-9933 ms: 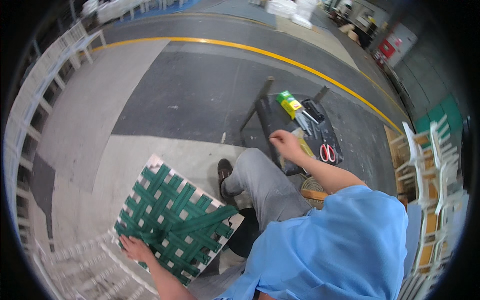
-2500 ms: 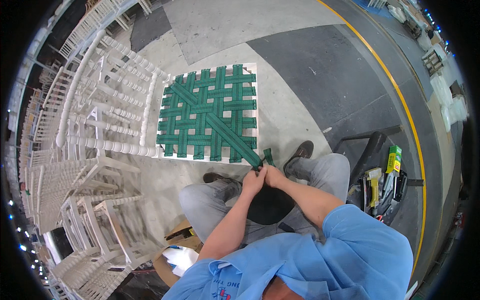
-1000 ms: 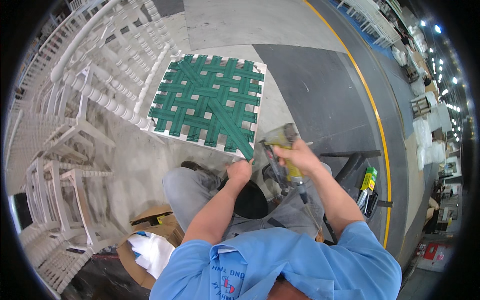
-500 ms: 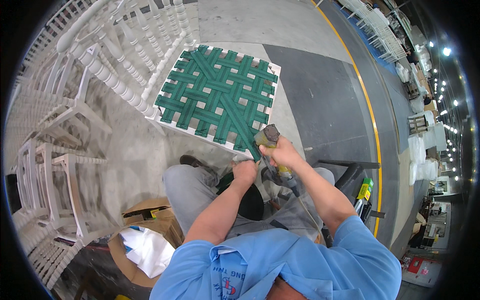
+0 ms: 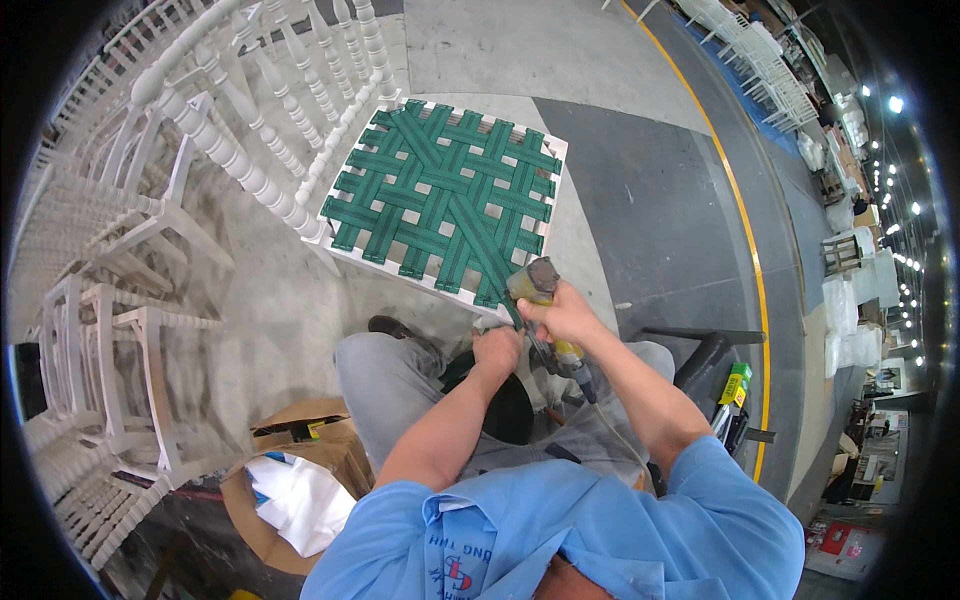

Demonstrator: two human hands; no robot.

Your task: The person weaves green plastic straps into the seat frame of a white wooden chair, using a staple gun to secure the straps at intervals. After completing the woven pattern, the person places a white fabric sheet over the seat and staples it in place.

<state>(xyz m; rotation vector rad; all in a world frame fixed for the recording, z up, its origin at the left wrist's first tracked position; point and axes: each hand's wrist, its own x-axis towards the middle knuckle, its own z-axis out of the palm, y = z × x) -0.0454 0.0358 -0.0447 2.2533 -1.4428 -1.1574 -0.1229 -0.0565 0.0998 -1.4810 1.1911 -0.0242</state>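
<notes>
Head view: white chair point(image 5: 232, 158), green webbing seat point(image 5: 440, 180), before the knees point(image 5: 368, 362); right hand point(image 5: 563, 314) clamped on yellow power tool point(image 5: 534, 282) at seat's near corner; left hand point(image 5: 497, 353) just beside, grip indiscernible.

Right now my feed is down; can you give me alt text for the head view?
The right hand holds a yellow-and-grey handheld tool at the near corner of a white chair seat woven with green straps; the left hand is at that corner too. A cardboard box sits lower left.
</notes>
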